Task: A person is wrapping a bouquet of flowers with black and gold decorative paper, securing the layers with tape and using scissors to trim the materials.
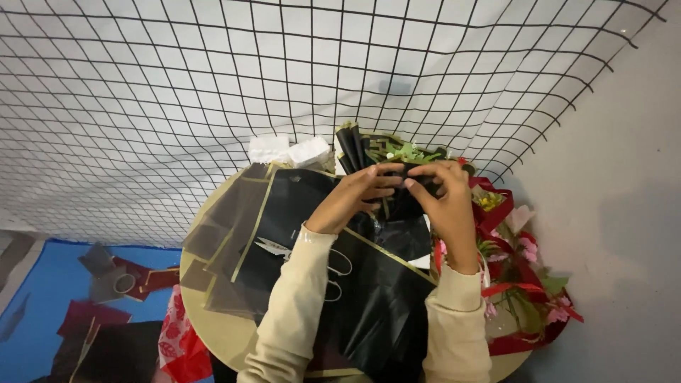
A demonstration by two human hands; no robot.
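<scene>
Over a round tan worktop (227, 333), the left hand (352, 201) and right hand (447, 206) are both closing their grip on a bundle of green stems wrapped in black paper (397, 186), held just above the far edge. Black gold-edged wrapping sheets (312, 213) are lying beneath; a red-ribboned pink flower bouquet (521, 284) is resting beside them.
</scene>
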